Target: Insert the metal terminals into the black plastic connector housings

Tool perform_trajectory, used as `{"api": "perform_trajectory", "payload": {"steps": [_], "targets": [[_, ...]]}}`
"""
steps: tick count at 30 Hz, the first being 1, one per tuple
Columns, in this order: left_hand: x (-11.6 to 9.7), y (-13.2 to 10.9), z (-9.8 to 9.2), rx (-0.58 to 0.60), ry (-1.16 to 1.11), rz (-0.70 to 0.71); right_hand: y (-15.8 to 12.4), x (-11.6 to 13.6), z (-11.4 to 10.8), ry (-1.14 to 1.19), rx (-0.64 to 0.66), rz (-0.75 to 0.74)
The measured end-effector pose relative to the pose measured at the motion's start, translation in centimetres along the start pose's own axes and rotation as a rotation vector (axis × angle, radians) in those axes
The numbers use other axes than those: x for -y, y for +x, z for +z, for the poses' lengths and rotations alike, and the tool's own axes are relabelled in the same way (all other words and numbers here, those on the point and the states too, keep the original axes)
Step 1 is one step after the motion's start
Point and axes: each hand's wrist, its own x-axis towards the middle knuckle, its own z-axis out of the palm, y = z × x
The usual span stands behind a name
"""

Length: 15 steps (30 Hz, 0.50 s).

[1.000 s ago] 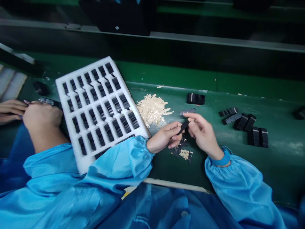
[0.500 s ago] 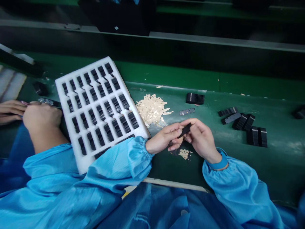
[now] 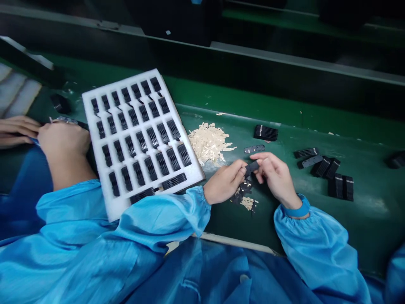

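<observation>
My left hand [image 3: 224, 182] is closed on one end of a small flat black plastic piece [image 3: 252, 168]. The fingers of my right hand [image 3: 274, 175] curl loosely around its other end, index finger along the upper edge. Below my hands lie black scraps [image 3: 243, 192] and a few cream-coloured slips [image 3: 248, 204]. Just beyond is another flat black piece [image 3: 254, 149] with holes in it, lying alone. A heap of cream paper slips [image 3: 210, 141] sits to the left of it.
A white foam tray [image 3: 117, 206] filled with stacked black pieces stands left, partly under my left sleeve. Black stacks [image 3: 265, 132] lie behind my hands, with more stacks [image 3: 341, 187] to the right. A co-worker's hands [image 3: 65, 139] are at the far left. A raised ledge [image 3: 284, 105] runs behind.
The black piece has turned so that its flat face shows. My right hand's fingers have loosened and spread around its end. The whole view has shifted slightly.
</observation>
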Motion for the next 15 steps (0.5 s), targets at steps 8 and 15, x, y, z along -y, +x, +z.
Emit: {"api": "perform_trajectory", "payload": {"steps": [8,15], "targets": [[0.6,0.6,0.2,0.027,-0.280,-0.155,1.2,-0.2,-1.6,0.297,-0.154,-0.014],[0.7,0.9,0.2,0.001,-0.368,-0.150,2.3,-2.1,-1.8,-0.597,-0.295,-0.347]]}}
